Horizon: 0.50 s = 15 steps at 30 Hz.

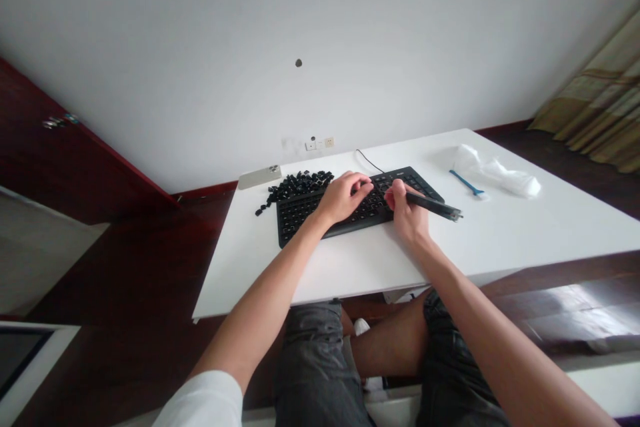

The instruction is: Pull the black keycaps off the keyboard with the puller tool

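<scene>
A black keyboard [350, 219] lies at a slant on the white table, with many of its keycaps off. Above its middle is my left hand [345, 197], its fingers curled and thumb drawn in towards the index finger; whatever may be between them is too small to see. Over the right part of the keyboard, my right hand [407, 210] is closed round a long black tool [434, 205] whose metallic end points right. The tool's other end is hidden by my fingers. Beyond the keyboard's left part lies a heap of loose black keycaps [303, 183].
A phone [260, 177] lies at the table's far left corner. On the right are a blue brush-like tool [466, 183] and a crumpled clear plastic bag [495, 172]. The keyboard's cable [370, 161] runs towards the wall. My legs are under the table's front edge [360, 295].
</scene>
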Tool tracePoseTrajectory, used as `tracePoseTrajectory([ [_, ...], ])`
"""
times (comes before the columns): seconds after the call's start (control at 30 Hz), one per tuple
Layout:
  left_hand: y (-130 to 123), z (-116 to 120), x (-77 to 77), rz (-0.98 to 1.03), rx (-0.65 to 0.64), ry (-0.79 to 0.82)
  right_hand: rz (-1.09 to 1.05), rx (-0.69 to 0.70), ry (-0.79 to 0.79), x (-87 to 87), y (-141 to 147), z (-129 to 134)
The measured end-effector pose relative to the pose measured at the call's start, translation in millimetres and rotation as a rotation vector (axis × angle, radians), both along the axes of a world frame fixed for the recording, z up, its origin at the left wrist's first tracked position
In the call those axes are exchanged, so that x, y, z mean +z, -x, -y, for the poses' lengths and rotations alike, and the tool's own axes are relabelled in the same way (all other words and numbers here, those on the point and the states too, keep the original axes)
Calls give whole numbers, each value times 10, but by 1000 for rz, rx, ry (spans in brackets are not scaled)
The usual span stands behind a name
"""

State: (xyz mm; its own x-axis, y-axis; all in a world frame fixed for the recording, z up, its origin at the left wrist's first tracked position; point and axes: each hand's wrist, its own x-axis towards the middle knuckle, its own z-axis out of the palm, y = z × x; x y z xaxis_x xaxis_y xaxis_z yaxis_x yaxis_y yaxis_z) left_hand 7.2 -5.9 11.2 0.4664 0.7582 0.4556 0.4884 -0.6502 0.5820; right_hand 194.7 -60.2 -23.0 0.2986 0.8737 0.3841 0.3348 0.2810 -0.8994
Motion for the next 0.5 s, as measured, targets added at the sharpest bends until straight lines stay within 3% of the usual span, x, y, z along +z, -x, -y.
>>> tracePoseTrajectory([
  [0.07, -129, 86, -57, 39, -113, 94, 10, 20, 27, -13, -3, 4],
  [0.2, -170, 147, -68, 102, -209, 259, -22, 65, 91, -31, -15, 30],
  [0.4, -80, 140, 118, 219, -286, 306, 11, 129, 28, 31, -74, 104],
  [0.5, -66, 130, 141, 207, -251, 293, -122, 193, 13, 125, -121, 60],
])
